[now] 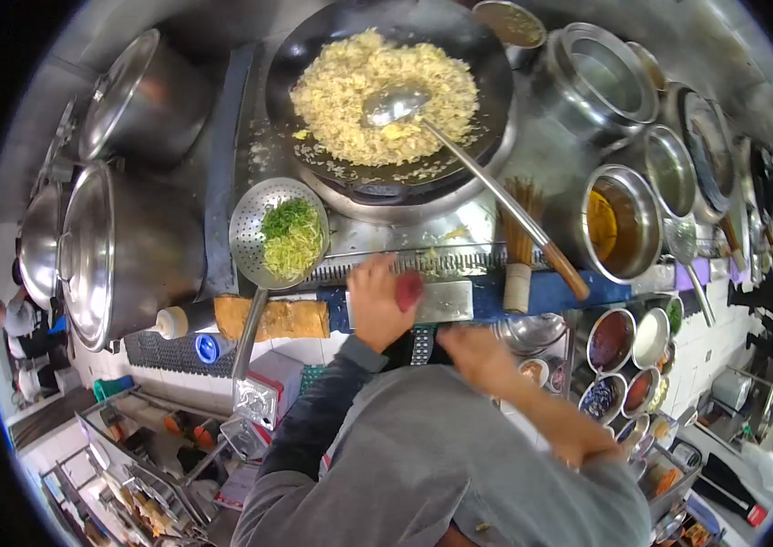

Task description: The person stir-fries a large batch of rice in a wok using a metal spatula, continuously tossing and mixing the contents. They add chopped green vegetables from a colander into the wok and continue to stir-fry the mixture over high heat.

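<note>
My left hand (378, 301) is over the left part of a shallow metal box or tray (449, 301) on the blue front edge of the stove. A small dark-red object (409, 290) touches or lies against its thumb side; whether I grip it cannot be told. My right hand (481, 355) is blurred by motion, low in front of my body, its fingers unclear. Before me a black wok (496, 89) holds fried rice with egg (386, 96). A wok ladle (396, 106) rests in the rice, its wooden-ended handle (564, 270) reaching over the front edge.
A perforated strainer (246, 239) with chopped greens and pale shreds sits left of the wok. Tall lidded steel pots (140, 260) stand farther left. At right are a bamboo wok brush (517, 287), a pot of orange-brown liquid (622, 225) and several condiment bowls (610, 338).
</note>
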`<state>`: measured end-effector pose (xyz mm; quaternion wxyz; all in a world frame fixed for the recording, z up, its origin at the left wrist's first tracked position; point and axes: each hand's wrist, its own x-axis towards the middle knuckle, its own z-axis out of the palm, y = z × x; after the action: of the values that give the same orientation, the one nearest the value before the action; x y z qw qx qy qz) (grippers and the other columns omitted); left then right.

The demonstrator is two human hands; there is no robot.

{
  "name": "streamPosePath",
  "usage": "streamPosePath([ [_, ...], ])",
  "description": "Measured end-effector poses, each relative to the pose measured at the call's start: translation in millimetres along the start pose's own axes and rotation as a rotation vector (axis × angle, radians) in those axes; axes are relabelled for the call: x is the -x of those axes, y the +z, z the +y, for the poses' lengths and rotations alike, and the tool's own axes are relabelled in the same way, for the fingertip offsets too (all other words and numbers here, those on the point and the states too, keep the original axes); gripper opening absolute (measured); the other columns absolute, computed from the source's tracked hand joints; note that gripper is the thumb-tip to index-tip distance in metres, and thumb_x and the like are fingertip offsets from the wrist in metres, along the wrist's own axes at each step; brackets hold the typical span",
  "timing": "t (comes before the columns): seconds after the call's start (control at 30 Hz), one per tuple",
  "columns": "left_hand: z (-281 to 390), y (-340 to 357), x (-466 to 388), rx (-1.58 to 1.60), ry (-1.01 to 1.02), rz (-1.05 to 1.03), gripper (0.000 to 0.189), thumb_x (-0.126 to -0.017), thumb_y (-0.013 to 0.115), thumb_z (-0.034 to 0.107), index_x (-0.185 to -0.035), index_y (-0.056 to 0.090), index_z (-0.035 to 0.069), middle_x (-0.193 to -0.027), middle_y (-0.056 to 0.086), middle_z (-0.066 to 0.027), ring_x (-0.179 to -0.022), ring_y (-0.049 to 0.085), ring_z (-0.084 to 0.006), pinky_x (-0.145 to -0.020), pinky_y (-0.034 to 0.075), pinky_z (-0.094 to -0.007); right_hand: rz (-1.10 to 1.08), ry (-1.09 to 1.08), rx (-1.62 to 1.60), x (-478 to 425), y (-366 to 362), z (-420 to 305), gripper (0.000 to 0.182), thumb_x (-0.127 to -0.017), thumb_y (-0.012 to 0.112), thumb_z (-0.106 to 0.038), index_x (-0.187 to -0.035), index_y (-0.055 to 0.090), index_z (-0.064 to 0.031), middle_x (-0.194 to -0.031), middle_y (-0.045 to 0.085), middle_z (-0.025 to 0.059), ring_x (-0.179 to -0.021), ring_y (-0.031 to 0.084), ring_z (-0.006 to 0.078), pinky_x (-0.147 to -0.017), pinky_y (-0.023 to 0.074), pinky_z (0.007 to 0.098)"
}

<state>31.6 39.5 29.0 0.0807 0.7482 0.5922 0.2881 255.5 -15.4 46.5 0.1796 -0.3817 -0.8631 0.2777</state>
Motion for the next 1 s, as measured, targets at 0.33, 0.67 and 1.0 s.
streamPosePath([
  [0.33,-22.4,26.1,30.8,0.039,-0.117,-0.245,0.074,-0.073,0.072,0.049,-0.124,0.051,0.001,-0.131,0.05,-0.0178,-0.129,0.037,-0.0397,-0.108,0.023,-0.0587,-0.153,0.568,0.362,149.3,229.1,221.0,0.027,-0.08,0.057,-0.021,-0.101,0.067,-0.0077,-0.105,0.066,0.0189,-0.092,0.064,0.0391,-0.077,0.0511,0.051],
  [0.67,2.1,-100.8,106.7,0.378,-0.188,-0.49,0.034,-0.08,0.072,0.025,-0.103,0.061,0.003,-0.082,0.066,-0.0113,-0.076,0.063,-0.0305,-0.069,0.05,-0.04,-0.68,0.187,-0.235,-4.3,87.1,54.9,0.025,-0.088,0.054,-0.027,-0.085,0.066,-0.0039,-0.096,0.066,0.0175,-0.087,0.063,0.037,-0.076,0.05,0.0477],
  [1.0,1.9,-105.7,76.1,0.322,-0.39,-0.119,0.029,-0.079,0.073,0.017,-0.103,0.061,0.003,-0.079,0.068,-0.0094,-0.074,0.064,-0.0305,-0.064,0.051,-0.0405,0.229,-0.04,0.586,-362.4,-157.2,79.7,0.012,-0.083,0.058,-0.013,-0.086,0.066,-0.0043,-0.081,0.067,0.0152,-0.079,0.067,0.0323,-0.067,0.0535,0.0445],
])
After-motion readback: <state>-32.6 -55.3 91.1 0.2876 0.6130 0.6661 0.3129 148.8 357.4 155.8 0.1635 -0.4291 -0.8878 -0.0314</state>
